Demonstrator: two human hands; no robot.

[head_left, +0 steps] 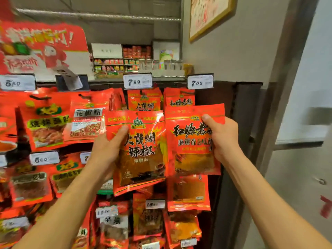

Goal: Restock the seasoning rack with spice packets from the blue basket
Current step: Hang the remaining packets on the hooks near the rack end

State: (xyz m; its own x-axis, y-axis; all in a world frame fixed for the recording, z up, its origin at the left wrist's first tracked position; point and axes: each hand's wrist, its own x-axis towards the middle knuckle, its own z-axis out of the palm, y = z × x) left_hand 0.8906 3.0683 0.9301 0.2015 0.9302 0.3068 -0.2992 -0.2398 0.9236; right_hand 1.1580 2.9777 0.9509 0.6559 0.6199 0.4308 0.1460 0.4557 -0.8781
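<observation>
I hold two red spice packets up in front of the seasoning rack [53, 83]. My left hand [107, 148] grips the left edge of a chili powder packet [142, 159], thumb across its front. My right hand [221, 139] grips the right edge of a second red packet [190, 144], thumb on its front. Behind them, matching packets [143, 100] hang on pegs under the 7.99 tag [137, 81], and others [179, 98] under the 7.00 tag [200, 82]. The blue basket is not in view.
Rows of red and orange packets [46, 123] hang to the left and below, with white price tags between the rows. A red cardboard sign [41, 44] tops the rack. A grey wall and a dark pillar [251, 114] stand to the right. Distant shelves [125, 63] show behind.
</observation>
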